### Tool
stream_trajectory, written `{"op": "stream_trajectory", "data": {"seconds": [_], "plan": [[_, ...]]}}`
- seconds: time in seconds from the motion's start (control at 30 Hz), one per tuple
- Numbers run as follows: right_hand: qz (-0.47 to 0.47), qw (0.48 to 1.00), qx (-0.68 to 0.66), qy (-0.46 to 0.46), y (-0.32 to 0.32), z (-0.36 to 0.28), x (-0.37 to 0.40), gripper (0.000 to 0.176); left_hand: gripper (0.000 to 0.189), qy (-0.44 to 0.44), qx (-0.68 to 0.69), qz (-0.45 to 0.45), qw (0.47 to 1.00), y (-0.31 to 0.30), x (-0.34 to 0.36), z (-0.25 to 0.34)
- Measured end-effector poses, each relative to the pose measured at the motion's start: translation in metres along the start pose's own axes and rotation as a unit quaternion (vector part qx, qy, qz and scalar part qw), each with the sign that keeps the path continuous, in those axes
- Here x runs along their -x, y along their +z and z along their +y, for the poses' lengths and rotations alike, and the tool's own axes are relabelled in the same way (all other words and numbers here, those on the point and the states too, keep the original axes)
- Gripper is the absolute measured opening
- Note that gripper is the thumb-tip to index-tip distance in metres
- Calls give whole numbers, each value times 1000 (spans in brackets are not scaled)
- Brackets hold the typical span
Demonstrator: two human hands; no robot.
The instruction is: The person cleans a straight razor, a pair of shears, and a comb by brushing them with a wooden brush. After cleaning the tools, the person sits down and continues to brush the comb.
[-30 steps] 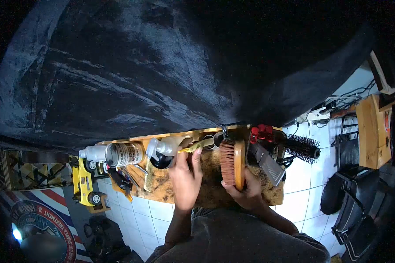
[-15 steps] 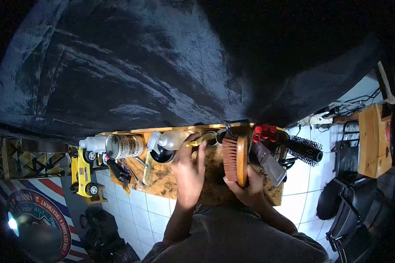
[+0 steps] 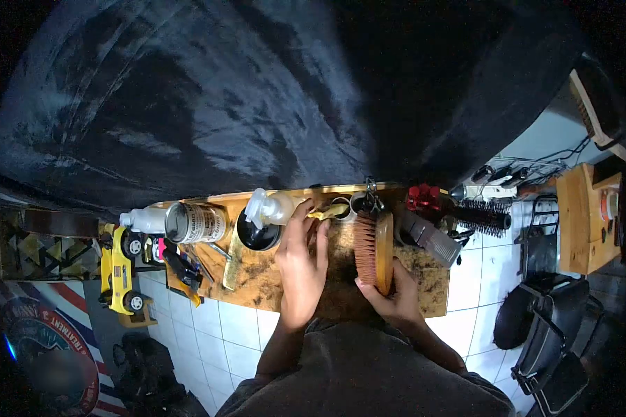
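Observation:
My right hand (image 3: 395, 293) is wrapped round a wooden brush (image 3: 382, 257), held on edge with its reddish-brown bristles facing left. Thumb and fingertips of my left hand (image 3: 301, 267) close on a small yellow object (image 3: 325, 210) whose kind I cannot make out. The far end of that object is at the mouth of a small cup (image 3: 341, 203). Beside my left fingers stands a spray bottle (image 3: 275, 207) with a clear nozzle, and left of it a black bowl (image 3: 259, 235). Metal clips (image 3: 373, 197) sit on another small cup beyond the brush.
On the stained wooden shelf (image 3: 257, 292) are a labelled can (image 3: 200, 224), a white bottle (image 3: 145, 220), a grey clipper-like device (image 3: 431, 238), a red object (image 3: 423, 198) and a round hairbrush (image 3: 483, 217). A yellow toy car (image 3: 120, 278) is at left, a black chair (image 3: 556, 326) at right.
The camera view has shifted slightly. My left fingers have moved a little farther from my body with the yellow object, toward the small cup. The brush stays in my right hand.

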State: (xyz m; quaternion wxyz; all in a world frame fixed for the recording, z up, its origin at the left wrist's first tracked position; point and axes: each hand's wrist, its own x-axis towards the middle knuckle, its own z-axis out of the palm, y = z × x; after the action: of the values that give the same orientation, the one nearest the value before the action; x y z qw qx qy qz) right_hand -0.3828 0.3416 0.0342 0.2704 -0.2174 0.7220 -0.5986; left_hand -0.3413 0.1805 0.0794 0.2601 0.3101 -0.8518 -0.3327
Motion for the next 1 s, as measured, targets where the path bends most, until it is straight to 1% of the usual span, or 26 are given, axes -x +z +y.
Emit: {"op": "stream_trajectory", "data": {"seconds": [0.07, 0.13, 0.17, 0.2, 0.27, 0.3, 0.37, 0.4, 0.43, 0.47, 0.5, 0.53, 0.6, 0.63, 0.67, 0.73, 0.77, 0.8, 0.87, 0.9, 0.93, 1.0], "plan": [[20, 1000, -4, -15, 5, -2, 6, 31, 33, 43, 3, 3, 999, -7, 3, -3], [37, 996, 31, -81, 10, 2, 12, 30, 33, 32, 32, -1, 999, -13, 9, -10], [56, 995, 41, -67, 16, 2, 18, 29, 32, 50, 38, -4, 998, -17, 12, -15], [49, 995, 46, -67, 22, -2, 21, 29, 32, 68, 43, -5, 997, -22, 16, -20], [70, 993, 72, -58, 33, -11, 28, 28, 29, 47, 67, -27, 996, -36, 26, -26], [74, 991, 75, -82, 40, -11, 31, 29, 28, 52, 67, -37, 996, -43, 31, -33], [61, 990, 93, -81, 56, 3, 38, 31, 28, 58, 50, -56, 996, -54, 46, -58], [54, 990, 105, -80, 63, 6, 40, 33, 28, 52, 55, -50, 996, -60, 53, -70], [47, 989, 113, -81, 72, 1, 41, 33, 29, 43, 24, -74, 996, -66, 59, -81], [26, 986, 152, -66, 81, -8, 41, 34, 29, 34, -7, -97, 995, -73, 66, -93], [5, 980, 189, -52, 91, -14, 39, 35, 28, 11, 14, -106, 994, -80, 72, -106], [-3, 979, 196, -55, 101, -14, 37, 35, 28, 4, 19, -99, 995, -87, 76, -119], [-46, 959, 267, -84, 122, -8, 31, 35, 25, 16, 67, -78, 995, -102, 83, -143], [-79, 948, 301, -68, 132, -10, 26, 37, 21, 31, 69, -55, 996, -111, 84, -154], [-84, 945, 308, -69, 143, -16, 22, 37, 21, 26, 75, -50, 996, -123, 86, -165], [-118, 937, 326, -38, 169, -34, 17, 28, 20, -46, 71, -133, 987, -148, 87, -182], [-106, 937, 332, -18, 183, -35, 16, 30, 17, -64, 104, -106, 987, -153, 90, -192], [-108, 935, 338, -18, 195, -38, 15, 30, 17, -67, 109, -104, 986, -160, 92, -200], [-104, 887, 446, -60, 219, -49, 10, 33, 17, -125, 130, -93, 979, -177, 92, -214], [-110, 858, 500, -51, 231, -54, 8, 37, 17, -111, 137, -97, 980, -183, 92, -225], [-110, 855, 504, -49, 242, -58, 4, 37, 17, -112, 142, -98, 979, -188, 93, -231], [-131, 820, 538, -142, 263, -65, -9, 45, 18, -149, 192, -96, 965, -197, 94, -241]]}}
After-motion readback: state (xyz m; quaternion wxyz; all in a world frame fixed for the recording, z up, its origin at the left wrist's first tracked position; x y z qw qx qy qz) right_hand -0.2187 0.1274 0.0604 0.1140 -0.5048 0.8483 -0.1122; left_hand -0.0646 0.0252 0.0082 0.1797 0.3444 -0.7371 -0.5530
